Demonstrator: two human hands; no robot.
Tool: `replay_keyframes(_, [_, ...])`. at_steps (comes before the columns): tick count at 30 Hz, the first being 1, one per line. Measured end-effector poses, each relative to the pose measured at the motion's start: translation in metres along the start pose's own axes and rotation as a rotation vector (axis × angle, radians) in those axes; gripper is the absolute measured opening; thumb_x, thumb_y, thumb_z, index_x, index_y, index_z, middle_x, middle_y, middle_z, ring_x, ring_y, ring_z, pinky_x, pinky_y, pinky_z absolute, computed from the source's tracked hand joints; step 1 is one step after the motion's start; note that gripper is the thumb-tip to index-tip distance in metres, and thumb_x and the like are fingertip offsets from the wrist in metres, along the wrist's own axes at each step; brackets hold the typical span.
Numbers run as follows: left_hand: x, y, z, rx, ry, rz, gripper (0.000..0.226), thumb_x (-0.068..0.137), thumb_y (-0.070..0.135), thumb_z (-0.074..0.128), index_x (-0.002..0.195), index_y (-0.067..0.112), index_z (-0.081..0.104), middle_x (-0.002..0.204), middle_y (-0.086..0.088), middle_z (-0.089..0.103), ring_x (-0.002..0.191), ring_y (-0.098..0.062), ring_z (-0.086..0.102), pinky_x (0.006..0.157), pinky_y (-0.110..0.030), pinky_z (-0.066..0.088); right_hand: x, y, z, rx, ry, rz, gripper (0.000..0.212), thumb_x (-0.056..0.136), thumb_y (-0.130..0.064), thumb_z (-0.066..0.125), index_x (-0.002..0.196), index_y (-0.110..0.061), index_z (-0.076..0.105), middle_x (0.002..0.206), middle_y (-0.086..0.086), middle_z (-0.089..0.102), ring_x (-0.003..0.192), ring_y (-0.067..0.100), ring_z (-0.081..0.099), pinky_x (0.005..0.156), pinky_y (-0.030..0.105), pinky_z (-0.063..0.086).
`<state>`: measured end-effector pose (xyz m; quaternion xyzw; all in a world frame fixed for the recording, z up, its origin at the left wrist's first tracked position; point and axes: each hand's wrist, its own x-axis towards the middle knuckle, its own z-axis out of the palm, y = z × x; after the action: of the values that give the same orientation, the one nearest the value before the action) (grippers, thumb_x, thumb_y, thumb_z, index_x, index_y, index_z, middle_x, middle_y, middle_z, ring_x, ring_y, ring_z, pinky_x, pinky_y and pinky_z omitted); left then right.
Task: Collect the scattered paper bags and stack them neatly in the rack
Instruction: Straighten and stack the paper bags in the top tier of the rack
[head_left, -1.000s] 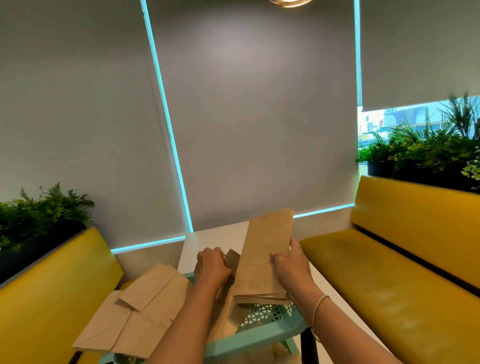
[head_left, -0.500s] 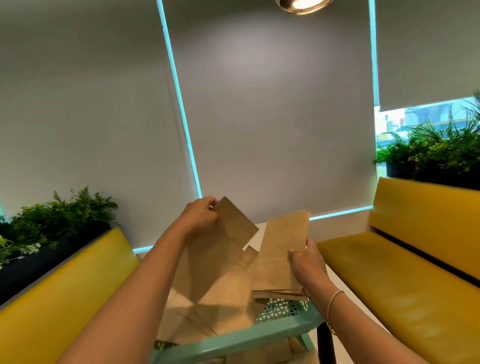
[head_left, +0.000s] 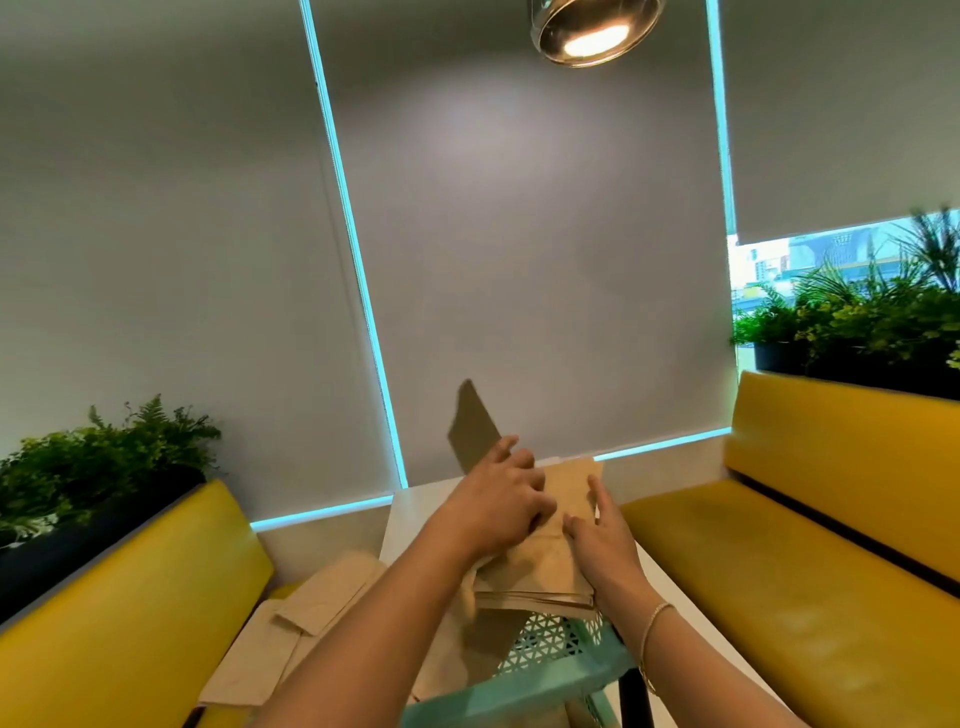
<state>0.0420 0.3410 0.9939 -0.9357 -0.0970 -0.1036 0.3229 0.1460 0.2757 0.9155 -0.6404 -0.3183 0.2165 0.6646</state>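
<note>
A stack of brown paper bags (head_left: 540, 579) lies on the teal mesh rack (head_left: 550, 642) at the table's near end. My left hand (head_left: 498, 506) rests on top of the stack and grips one paper bag (head_left: 470, 426), whose far end sticks up past my fingers. My right hand (head_left: 597, 543) lies along the stack's right side, its fingers straight and touching the top bag. Several loose bags (head_left: 291, 631) lie spread at the lower left, partly hidden by my left forearm.
Yellow benches stand on the left (head_left: 119, 608) and right (head_left: 810, 566) of the narrow white table (head_left: 410, 512). Planters with green plants (head_left: 98, 467) sit behind each bench. A lamp (head_left: 592, 31) hangs overhead in front of grey blinds.
My left hand has swung the lifted bag from the upper left down onto the stack. My right hand has shifted from gripping the stack's edge to lying flat beside it.
</note>
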Motion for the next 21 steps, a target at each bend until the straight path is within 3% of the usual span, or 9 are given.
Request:
replay_keyframes(2, [0.003, 0.012, 0.006, -0.004, 0.047, 0.127, 0.030, 0.085, 0.022, 0.043, 0.085, 0.022, 0.073, 0.094, -0.001, 0.066, 0.107, -0.024, 0.054, 0.115, -0.045, 0.016, 0.005, 0.004, 0.001, 0.087, -0.018, 0.008, 0.033, 0.094, -0.014, 0.048, 0.120, -0.033, 0.055, 0.131, 0.005, 0.056, 0.114, 0.024, 0.055, 0.098, 0.045, 0.046])
replay_keyframes(4, [0.001, 0.020, 0.017, -0.061, 0.134, 0.163, 0.034, 0.073, 0.028, 0.039, 0.062, 0.027, 0.071, 0.081, 0.003, 0.065, 0.094, -0.020, 0.060, 0.104, -0.045, 0.036, 0.009, 0.008, 0.003, 0.143, -0.022, 0.031, 0.022, 0.095, -0.022, 0.048, 0.097, -0.034, 0.066, 0.112, 0.007, 0.067, 0.103, 0.024, 0.062, 0.093, 0.048, 0.050])
replay_keyframes(6, [-0.002, 0.025, 0.032, -0.186, 0.266, 0.156, 0.028, 0.073, 0.028, 0.042, 0.058, 0.026, 0.066, 0.086, 0.002, 0.064, 0.094, -0.017, 0.053, 0.093, -0.036, 0.048, 0.008, 0.006, 0.002, 0.192, -0.014, 0.045, 0.024, 0.096, -0.035, 0.046, 0.092, -0.028, 0.069, 0.097, 0.008, 0.071, 0.094, 0.027, 0.065, 0.087, 0.050, 0.052])
replay_keyframes(9, [-0.008, 0.031, 0.040, -0.288, 0.422, 0.111, 0.017, 0.077, 0.023, 0.048, 0.063, 0.020, 0.058, 0.091, -0.003, 0.062, 0.087, -0.014, 0.046, 0.072, -0.018, 0.038, 0.004, 0.002, 0.000, 0.241, -0.015, 0.048, 0.037, 0.091, -0.048, 0.049, 0.089, -0.019, 0.070, 0.089, 0.011, 0.072, 0.088, 0.030, 0.067, 0.083, 0.050, 0.054])
replay_keyframes(13, [-0.017, 0.040, 0.051, -0.423, 0.457, 0.005, 0.009, 0.079, 0.019, 0.051, 0.077, 0.018, 0.059, 0.092, -0.001, 0.057, 0.076, -0.011, 0.047, 0.057, -0.015, 0.038, 0.006, 0.009, 0.001, 0.150, -0.015, -0.008, 0.025, 0.093, -0.028, 0.053, 0.077, -0.020, 0.070, 0.082, 0.011, 0.070, 0.088, 0.035, 0.065, 0.082, 0.056, 0.051])
replay_keyframes(15, [-0.022, 0.043, 0.052, -0.614, 0.414, -0.211, 0.016, 0.086, 0.019, 0.049, 0.099, 0.019, 0.059, 0.108, 0.001, 0.054, 0.078, -0.011, 0.052, 0.063, -0.017, 0.043, 0.009, 0.010, 0.002, 0.125, -0.003, 0.000, 0.024, 0.094, -0.022, 0.050, 0.080, -0.021, 0.069, 0.087, 0.008, 0.070, 0.089, 0.032, 0.065, 0.085, 0.054, 0.051])
replay_keyframes(19, [-0.024, 0.033, 0.052, -0.929, 0.302, -0.851, 0.043, 0.086, 0.024, 0.058, 0.127, 0.021, 0.046, 0.130, 0.002, 0.045, 0.115, -0.014, 0.045, 0.098, -0.026, 0.040, 0.009, 0.008, 0.003, 0.088, 0.001, -0.003, 0.020, 0.097, -0.024, 0.046, 0.093, -0.023, 0.066, 0.097, 0.005, 0.069, 0.095, 0.027, 0.063, 0.089, 0.049, 0.050])
replay_keyframes(21, [-0.026, 0.026, 0.055, -1.116, 0.253, -1.119, 0.049, 0.088, 0.031, 0.059, 0.132, 0.020, 0.043, 0.132, -0.002, 0.049, 0.116, -0.018, 0.048, 0.095, -0.029, 0.041, 0.007, 0.006, 0.004, 0.092, -0.007, -0.009, 0.022, 0.098, -0.027, 0.044, 0.105, -0.020, 0.064, 0.103, 0.004, 0.066, 0.098, 0.025, 0.061, 0.091, 0.047, 0.050])
